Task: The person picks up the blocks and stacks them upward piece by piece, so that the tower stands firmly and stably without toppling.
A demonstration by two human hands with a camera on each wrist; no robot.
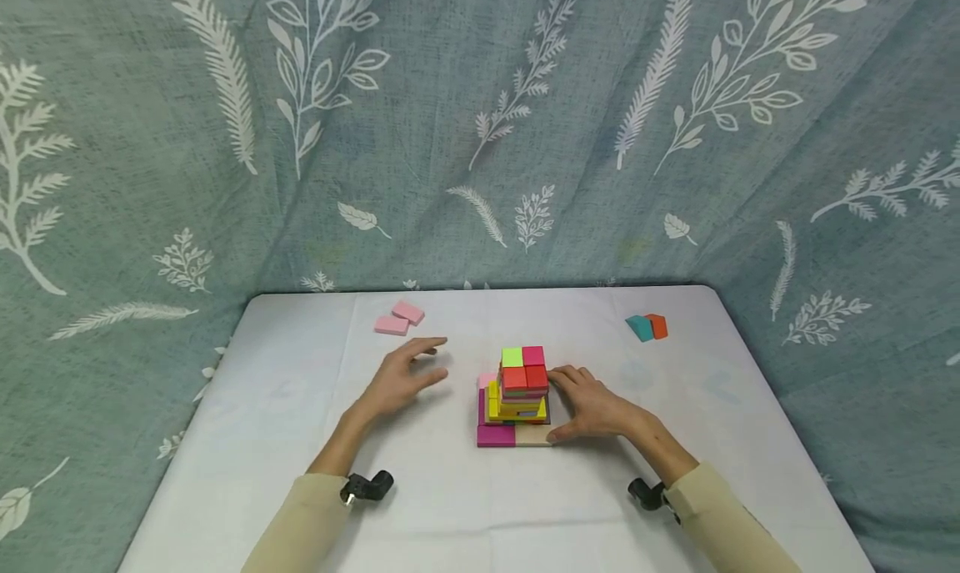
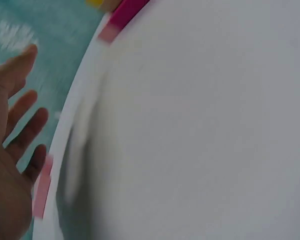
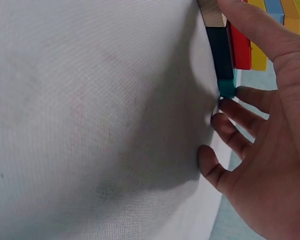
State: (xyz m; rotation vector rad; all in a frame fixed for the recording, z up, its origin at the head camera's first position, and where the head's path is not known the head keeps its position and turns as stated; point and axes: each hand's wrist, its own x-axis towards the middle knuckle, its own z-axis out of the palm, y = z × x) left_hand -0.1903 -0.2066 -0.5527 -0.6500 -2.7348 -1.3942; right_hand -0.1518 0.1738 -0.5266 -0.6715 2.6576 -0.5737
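Note:
A stepped stack of coloured wooden blocks [image 1: 522, 379] stands mid-table, magenta and pale wood at its base, yellow higher, red, pink and lime on top. To its right, my right hand [image 1: 596, 406] has its thumb at the pale wood block [image 1: 532, 436] and its fingers along the stack's side. In the right wrist view that hand's fingers are loosely spread beside a dark block [image 3: 220, 52] and a teal block [image 3: 226, 88]. My left hand [image 1: 401, 381] hovers left of the stack, apart from it, fingers extended and holding nothing.
Two pink blocks [image 1: 392, 325] lie at the back left of the white-covered table [image 1: 450, 506]. A teal block [image 1: 641, 328] and an orange block [image 1: 657, 326] lie touching at the back right. A patterned green curtain [image 1: 480, 139] hangs behind the table.

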